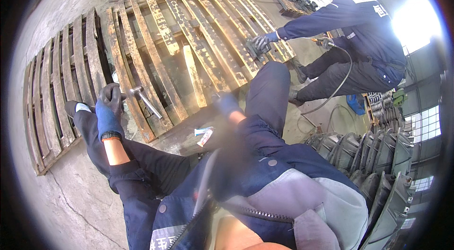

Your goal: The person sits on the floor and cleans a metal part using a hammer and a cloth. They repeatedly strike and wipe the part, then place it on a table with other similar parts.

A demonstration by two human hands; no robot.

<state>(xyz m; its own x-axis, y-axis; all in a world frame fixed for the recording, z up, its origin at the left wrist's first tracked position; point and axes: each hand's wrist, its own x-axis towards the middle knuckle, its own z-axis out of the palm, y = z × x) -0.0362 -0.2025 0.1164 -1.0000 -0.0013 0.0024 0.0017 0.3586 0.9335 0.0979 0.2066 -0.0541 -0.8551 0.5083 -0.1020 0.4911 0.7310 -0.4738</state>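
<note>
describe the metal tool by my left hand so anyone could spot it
Find the large slatted pallet in mid-view. At its near left end, immediately right of the gloved left hand, look for a hammer-like metal tool. Its shiny silver shaft stands out against the dull brown wood.

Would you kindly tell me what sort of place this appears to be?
Probably a factory workshop: metal parts are stacked at right, wooden pallets lie on the floor, and a hose runs near a co-worker.

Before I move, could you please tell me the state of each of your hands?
Left hand: fingers curled near the metal tool; whether it holds anything cannot be told.
Right hand: blurred; cannot be told.
</note>
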